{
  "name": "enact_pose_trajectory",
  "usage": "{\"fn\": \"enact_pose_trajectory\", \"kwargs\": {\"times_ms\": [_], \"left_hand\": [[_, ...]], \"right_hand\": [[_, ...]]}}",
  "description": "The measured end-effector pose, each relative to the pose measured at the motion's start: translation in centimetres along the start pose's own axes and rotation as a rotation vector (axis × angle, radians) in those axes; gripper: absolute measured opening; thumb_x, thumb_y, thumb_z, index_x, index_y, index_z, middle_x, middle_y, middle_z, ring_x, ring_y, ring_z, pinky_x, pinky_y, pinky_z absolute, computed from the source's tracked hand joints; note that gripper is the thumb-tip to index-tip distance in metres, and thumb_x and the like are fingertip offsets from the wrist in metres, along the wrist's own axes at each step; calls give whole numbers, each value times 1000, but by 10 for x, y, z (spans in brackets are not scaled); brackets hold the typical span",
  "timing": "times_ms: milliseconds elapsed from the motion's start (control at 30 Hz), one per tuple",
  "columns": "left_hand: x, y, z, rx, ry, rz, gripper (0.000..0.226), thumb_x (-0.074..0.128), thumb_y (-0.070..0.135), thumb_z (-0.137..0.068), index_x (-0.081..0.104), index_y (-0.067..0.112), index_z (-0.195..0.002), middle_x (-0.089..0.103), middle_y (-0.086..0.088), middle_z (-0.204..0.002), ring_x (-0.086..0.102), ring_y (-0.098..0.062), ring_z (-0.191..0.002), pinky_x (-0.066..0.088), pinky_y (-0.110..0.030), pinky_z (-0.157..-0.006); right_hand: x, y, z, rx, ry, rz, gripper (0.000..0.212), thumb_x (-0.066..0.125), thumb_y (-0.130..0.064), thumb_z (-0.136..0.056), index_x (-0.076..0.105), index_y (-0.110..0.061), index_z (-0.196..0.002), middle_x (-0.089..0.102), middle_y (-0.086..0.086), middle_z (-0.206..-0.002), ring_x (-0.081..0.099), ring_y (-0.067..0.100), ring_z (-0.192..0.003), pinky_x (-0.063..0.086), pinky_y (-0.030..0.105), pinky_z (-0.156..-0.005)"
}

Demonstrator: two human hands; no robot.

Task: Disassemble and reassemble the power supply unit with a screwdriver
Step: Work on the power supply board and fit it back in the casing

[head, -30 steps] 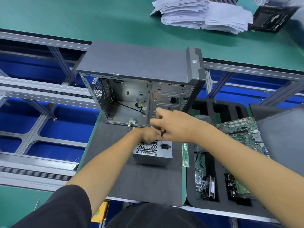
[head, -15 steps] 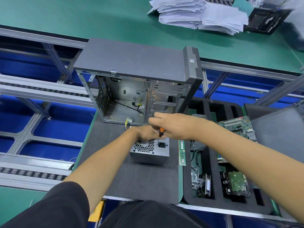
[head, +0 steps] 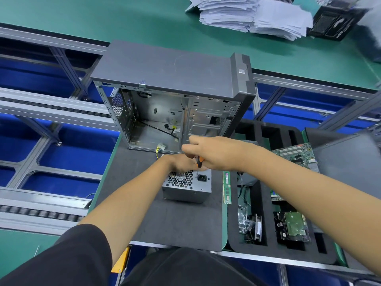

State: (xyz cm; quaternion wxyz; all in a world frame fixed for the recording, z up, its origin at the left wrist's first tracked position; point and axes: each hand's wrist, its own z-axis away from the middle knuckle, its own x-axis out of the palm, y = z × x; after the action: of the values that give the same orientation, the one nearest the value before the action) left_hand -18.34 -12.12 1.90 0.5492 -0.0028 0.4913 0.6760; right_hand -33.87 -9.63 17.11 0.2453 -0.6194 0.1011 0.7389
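- PSU (head: 186,187) sits on the dark mat (head: 165,223) of the bench, fan grille facing up, just below both hands.
- Left hand (head: 182,164) rests on the PSU's far top edge; finger grip hidden, cannot tell.
- Right hand (head: 214,153) curls around the orange-handled screwdriver (head: 199,163), tip down on the PSU near its socket.
- Open PC case (head: 171,104) stands just behind the hands.

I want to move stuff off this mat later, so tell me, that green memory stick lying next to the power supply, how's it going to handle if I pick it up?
The memory stick looks thin and flat, so probably light and stiff. It lies flush on the foam tray's edge, so it may be fiddly to lift; pinching its long edges seems safest. Its exposed chips suggest it is fragile.
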Motion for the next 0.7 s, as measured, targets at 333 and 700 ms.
{"fn": "enact_pose_trajectory", "kwargs": {"times_ms": [333,700], "left_hand": [[0,1,-3,10,-73,-60,45,50,57,-100,56,12,-103,58,-2,-113,53,-21,-105,44,-42,-108],[1,1,-4,-28,-98,-62,49,47,64,-98,56,16,-100,59,-3,-112,52,-20,-99,42,-48,-111]], "right_hand": [[3,3,-3,76,51,199,32,55,-31,-90,23,-33,-91,43,-5,-81,47,22,-58,17,29,-46],[3,-1,6,121,20,171,14,47,-26,-90,34,-26,-91,43,-5,-65,43,23,-55,20,31,-46]]}}
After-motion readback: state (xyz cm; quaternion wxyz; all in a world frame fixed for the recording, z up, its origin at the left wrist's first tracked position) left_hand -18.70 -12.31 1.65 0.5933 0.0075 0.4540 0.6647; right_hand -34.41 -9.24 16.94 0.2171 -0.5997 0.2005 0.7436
